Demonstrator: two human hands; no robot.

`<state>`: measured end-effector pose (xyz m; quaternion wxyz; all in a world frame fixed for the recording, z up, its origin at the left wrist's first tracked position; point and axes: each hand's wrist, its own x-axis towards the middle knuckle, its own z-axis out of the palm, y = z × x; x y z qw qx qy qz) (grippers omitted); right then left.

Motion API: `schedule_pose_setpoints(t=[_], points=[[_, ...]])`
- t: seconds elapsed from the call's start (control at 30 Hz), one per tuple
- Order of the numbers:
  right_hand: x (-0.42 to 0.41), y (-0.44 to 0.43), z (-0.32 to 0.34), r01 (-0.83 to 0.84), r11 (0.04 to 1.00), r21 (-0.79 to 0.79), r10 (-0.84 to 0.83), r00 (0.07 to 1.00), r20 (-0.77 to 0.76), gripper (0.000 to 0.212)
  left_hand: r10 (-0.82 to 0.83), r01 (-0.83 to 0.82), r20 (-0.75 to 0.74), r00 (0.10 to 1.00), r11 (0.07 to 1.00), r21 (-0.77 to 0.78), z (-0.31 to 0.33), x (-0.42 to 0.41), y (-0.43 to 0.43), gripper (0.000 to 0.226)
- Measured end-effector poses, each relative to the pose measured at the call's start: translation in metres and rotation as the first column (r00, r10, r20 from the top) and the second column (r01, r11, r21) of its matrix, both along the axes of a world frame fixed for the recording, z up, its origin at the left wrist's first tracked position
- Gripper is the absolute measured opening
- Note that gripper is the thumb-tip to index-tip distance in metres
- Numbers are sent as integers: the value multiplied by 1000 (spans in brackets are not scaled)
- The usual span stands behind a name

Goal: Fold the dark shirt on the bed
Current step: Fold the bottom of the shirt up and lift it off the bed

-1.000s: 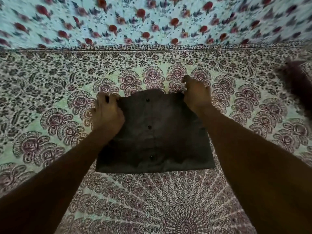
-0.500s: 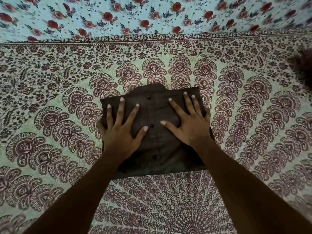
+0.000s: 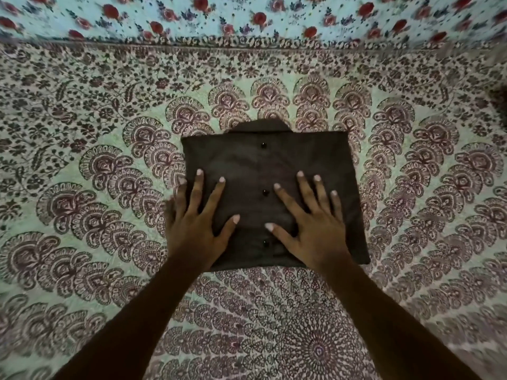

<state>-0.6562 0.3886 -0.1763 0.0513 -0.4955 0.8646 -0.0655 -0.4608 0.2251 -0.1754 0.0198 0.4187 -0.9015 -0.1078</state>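
The dark brown button-front cloth shirt [image 3: 263,163] lies at the middle of the bed [image 3: 82,187], which is covered by a pale sheet printed with maroon fan and mandala motifs. The shirt is already a compact rectangle. Its collar [image 3: 260,124] peeks out at the 12 o'clock edge, and three small dark buttons [image 3: 265,192] run down the centre line from 12 to 6 o'clock.

The left hand [image 3: 194,229] lies on the shirt's 7 o'clock part, its outer side reaching the 9 o'clock edge where cloth meets sheet. The right hand [image 3: 310,231] lies on the 5 o'clock part. The two thumbs point toward each other on either side of the button line, near but not touching. Neither grip is closed on anything: the fingers [image 3: 199,185] are straight and spread, and the palms rest flat on the cloth.

By my judgement the folding itself is done and the step in hand is the finishing one, pressing and smoothing the bundle so the layers sit flat. The next move probably calls for little: a light stroke outward toward 3 and 9 o'clock to settle the edges, then lifting both palms straight up so the top layer is not dragged askew.

A light blue cloth with red roses [image 3: 247,17] hangs across the 12 o'clock side of the view.
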Motion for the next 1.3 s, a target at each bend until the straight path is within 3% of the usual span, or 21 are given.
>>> schedule_pose_setpoints(t=[0.2, 0.3, 0.4, 0.43, 0.5, 0.57, 0.67, 0.73, 0.77, 0.83, 0.9, 0.97, 1.07, 1.1, 1.2, 1.3], points=[[-17, 4, 7, 218, 974, 54, -220, 975, 29, 74, -13, 10, 57, 998, 999, 42, 2, -2, -8, 84], [-7, -14, 24, 295, 951, 95, -302, 951, 61, 70, 177, -159, -84, 981, 968, 192, 26, -4, -2, 91], [5, -43, 45, 29, 992, -123, -28, 1000, 13, 44, 540, -460, -103, 836, 790, 406, 47, -8, 18, 100], [11, -54, 49, -56, 990, -130, 70, 992, 107, 34, 601, -515, -51, 797, 721, 464, 51, -8, 20, 98], [25, -76, 63, -104, 994, -30, 108, 929, 353, 19, 662, -552, 24, 749, 604, 575, 52, -7, 15, 80], [35, -94, 76, 36, 999, 7, -34, 852, 522, 42, 639, -480, -43, 768, 618, 623, 57, -6, 7, 52], [32, -127, 101, 184, 976, 114, -211, 698, 685, 85, 471, -254, -253, 845, 769, 586, 73, -9, 11, 26], [26, -144, 111, 196, 950, 243, -313, 605, 732, 98, 393, -37, -371, 842, 727, 686, 80, -18, 23, 17], [22, -148, 111, 169, 946, 276, -318, 636, 703, 99, 351, 48, -409, 842, 707, 705, 81, -20, 29, 17], [13, -146, 105, 123, 947, 296, -285, 747, 601, 67, 240, 155, -436, 867, 701, 696, 83, -24, 39, 25], [4, -136, 100, 156, 957, 244, -270, 783, 561, 51, 243, 238, -463, 852, 607, 758, 90, -20, 51, 35], [0, -119, 112, 186, 969, 163, -247, 749, 615, 65, 448, 283, -497, 743, 463, 840, 102, -5, 65, 44], [7, -90, 142, 241, 970, -26, -132, 614, 778, 53, 788, 202, -463, 405, 417, 886, 118, 32, 82, 22], [15, -79, 160, 251, 965, -83, -70, 545, 836, 48, 842, 123, -419, 340, 402, 908, 123, 47, 85, 20], [60, -56, 222, 215, 966, -147, 59, 368, 928, 55, 927, -36, -273, 258, 291, 956, 140, 94, 85, 24], [113, -46, 263, 148, 976, -157, 130, 181, 975, 62, 980, 47, -105, 167, 98, 994, 149, 135, 72, 43]])
